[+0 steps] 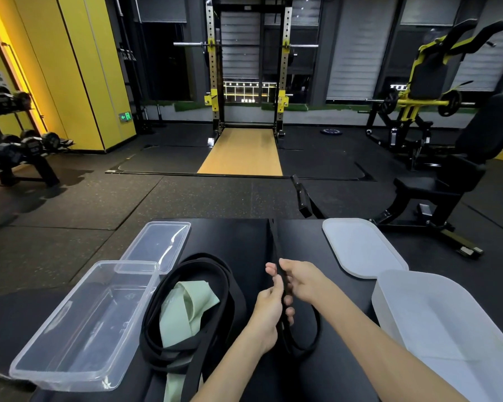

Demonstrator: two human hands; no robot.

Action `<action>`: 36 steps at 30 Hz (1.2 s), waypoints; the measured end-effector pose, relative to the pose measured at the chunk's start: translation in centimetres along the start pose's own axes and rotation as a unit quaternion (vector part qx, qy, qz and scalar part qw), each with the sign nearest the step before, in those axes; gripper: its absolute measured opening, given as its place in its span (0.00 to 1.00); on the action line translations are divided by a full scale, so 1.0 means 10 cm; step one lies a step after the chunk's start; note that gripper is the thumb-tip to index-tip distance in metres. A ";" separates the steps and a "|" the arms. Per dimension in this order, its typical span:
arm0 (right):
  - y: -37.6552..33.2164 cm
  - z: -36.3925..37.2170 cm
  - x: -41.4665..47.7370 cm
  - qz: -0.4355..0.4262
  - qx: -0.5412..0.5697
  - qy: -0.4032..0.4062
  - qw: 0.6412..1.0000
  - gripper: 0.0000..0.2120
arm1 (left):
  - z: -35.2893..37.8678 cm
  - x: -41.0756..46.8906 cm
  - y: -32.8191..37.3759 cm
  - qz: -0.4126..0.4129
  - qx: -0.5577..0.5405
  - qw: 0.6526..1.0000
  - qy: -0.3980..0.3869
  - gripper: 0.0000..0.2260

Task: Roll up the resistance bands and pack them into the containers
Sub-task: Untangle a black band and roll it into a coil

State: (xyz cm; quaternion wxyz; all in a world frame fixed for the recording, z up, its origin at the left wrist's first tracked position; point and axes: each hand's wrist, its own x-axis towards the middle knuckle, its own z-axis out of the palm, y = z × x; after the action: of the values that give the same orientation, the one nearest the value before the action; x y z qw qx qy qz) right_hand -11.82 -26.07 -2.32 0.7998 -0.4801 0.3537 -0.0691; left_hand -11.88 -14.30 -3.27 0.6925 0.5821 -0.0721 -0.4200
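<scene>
The work surface is a black padded bench (238, 242). With the hands taken as the clock centre:

1. Left hand (269, 304): the fingers are curled round a black flat rubber resistance band (276, 245), with the thumb laid along its near side. The grip is fully closed on the band.
2. Right hand (301, 281): it sits just beyond the left hand at 1 o'clock, touching it. The thumb and fingertips pinch the same band directly above the left hand's grip.
3. Held band: from the two hands it runs straight toward 12 o'clock to the far edge of the bench. Below the hands it hangs in a loop toward 5 o'clock and lies on the padding.
4. At 9 o'clock, a loose coil of further black bands (230, 285) lies on the bench, with a pale green fabric band (186, 303) folded inside and under it.
5. At 8 o'clock, a clear rectangular plastic container (79, 329) stands open, just beside the coil. Its clear lid (154, 245) lies at 10 o'clock, partly under the container's far rim.
6. At 4 o'clock, a white translucent plastic tub (447, 323) stands open. Its white lid (360, 248) lies flat at 2 o'clock, touching the tub's rim.
</scene>
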 end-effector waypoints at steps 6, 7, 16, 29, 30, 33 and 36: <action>-0.06 -0.01 -0.03 0.028 -0.052 -0.015 0.998 0.15 | -0.03 0.00 0.00 -0.012 -0.045 0.999 0.006 0.14; -0.09 -0.01 -0.05 0.032 -0.063 -0.022 0.997 0.15 | -0.04 0.00 0.00 -0.017 -0.058 0.998 0.008 0.14; -0.05 0.02 -0.16 0.028 -0.066 -0.031 0.997 0.17 | 0.00 0.04 0.00 0.050 0.032 0.998 0.003 0.11; -0.02 0.03 -0.34 0.031 -0.080 -0.073 0.994 0.17 | -0.07 -0.10 -0.04 -0.029 -0.129 0.989 -0.068 0.16; -0.01 0.04 -0.37 0.030 -0.074 -0.077 0.994 0.18 | -0.06 -0.09 -0.02 -0.025 -0.123 0.990 -0.059 0.16; -0.01 0.02 -0.50 0.028 -0.123 -0.110 0.986 0.25 | -0.05 -0.06 0.06 0.003 -0.089 0.995 -0.044 0.17; -0.04 0.00 -0.56 -0.005 -0.157 -0.089 0.984 0.20 | -0.03 -0.09 0.10 0.016 -0.077 0.994 -0.072 0.17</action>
State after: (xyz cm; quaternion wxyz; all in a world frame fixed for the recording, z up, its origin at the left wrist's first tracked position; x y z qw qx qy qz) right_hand -15.90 -23.74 0.83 0.7426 -0.6054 0.2851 0.0261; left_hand -11.74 -13.51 -2.17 0.7352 0.4942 -0.0986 -0.4534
